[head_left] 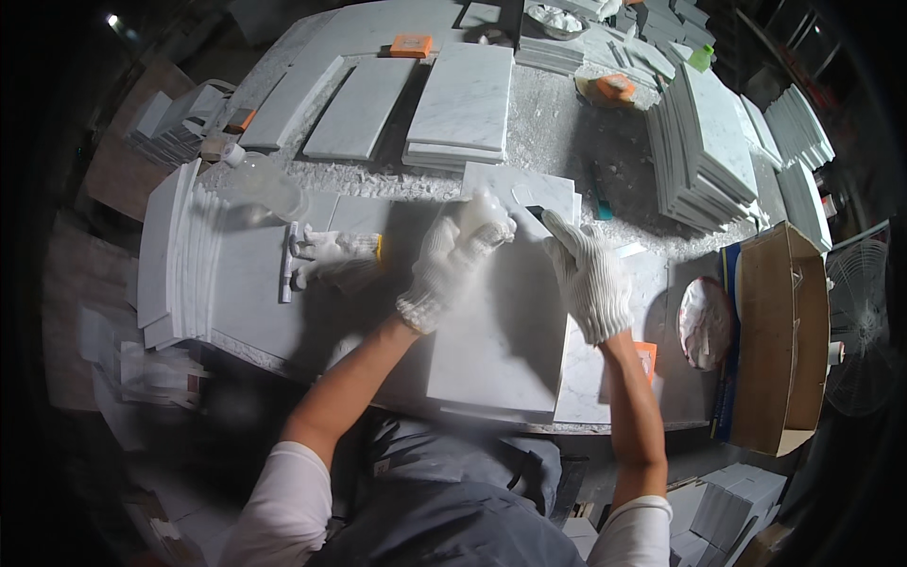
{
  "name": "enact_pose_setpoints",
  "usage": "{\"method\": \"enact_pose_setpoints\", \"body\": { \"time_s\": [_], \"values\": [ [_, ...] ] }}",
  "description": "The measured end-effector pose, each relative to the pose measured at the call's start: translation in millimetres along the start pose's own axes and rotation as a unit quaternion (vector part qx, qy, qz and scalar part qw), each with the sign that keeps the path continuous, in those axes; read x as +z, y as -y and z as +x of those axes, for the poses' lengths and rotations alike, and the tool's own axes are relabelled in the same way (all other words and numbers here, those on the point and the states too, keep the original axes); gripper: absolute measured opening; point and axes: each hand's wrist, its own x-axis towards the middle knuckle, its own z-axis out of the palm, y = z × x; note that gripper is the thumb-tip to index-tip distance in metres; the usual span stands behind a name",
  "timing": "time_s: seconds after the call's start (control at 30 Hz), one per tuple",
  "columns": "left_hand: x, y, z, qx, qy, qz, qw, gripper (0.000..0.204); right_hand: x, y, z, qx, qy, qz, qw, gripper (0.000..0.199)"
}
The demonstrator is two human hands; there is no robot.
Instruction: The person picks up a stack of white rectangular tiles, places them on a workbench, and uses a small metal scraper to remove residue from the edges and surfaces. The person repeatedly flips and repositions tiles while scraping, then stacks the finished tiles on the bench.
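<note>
Both my hands wear white knitted gloves and hover over a grey-white marble slab (496, 350) lying at the table's front. My left hand (444, 260) is closed round a whitish, translucent rounded thing (485, 210); its exact kind is hard to make out. In my right hand (588, 279) is a small spatula (535, 214), its dark handle between the fingers and its pale thin blade pointing up and left toward the rounded thing. Left of my left wrist lies an empty white glove (340, 257), beside a grey stick-like tool (288, 263).
Marble slabs (463, 99) lie along the dusty table behind my hands. Stacked slabs stand upright at left (175, 260) and right (704, 142). A clear bottle (265, 184) lies at left. A cardboard box (779, 340), a round white-smeared plate (706, 323) and a fan (860, 321) are at right.
</note>
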Motion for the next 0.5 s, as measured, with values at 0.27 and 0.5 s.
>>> {"method": "enact_pose_setpoints", "body": {
  "time_s": [0.27, 0.5],
  "values": [
    [-28.5, -19.7, 43.1, 0.046, 0.112, 0.221, 0.968, 0.043, 5.4, 37.2, -67.1, 0.039, -0.029, 0.208, 0.977, 0.040],
    [-29.7, -34.9, 55.6, 0.054, 0.158, 0.472, 0.865, 0.044, 6.9, 42.1, -76.5, 0.050, -0.019, 0.194, 0.980, 0.041]
  ]
}}
